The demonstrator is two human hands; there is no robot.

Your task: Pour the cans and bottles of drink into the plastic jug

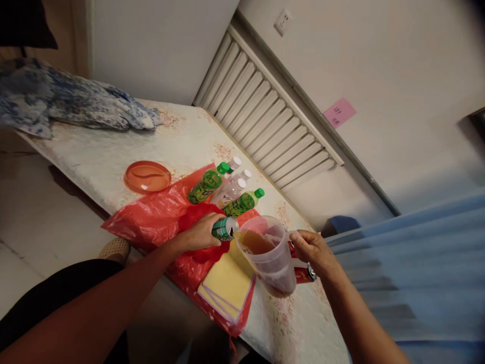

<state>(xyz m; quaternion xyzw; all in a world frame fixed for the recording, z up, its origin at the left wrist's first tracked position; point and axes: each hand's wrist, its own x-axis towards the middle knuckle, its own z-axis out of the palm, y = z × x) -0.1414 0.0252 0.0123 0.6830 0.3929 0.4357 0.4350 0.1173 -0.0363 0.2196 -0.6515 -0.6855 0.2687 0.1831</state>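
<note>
While the left hand (200, 233) grips a tipped can (222, 228), its long axis running rightward, the open end sits just beside the rim of the jug (275, 275); a thin stream (236, 235) joins them, and the right hand (313, 248), farther over the table (299, 323), clasps the jug's handle (301, 263).

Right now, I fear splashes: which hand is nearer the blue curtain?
Right: the right hand is between the pitcher and curtain; the left hand, holding a can, is farther, beyond the pitcher.
</note>
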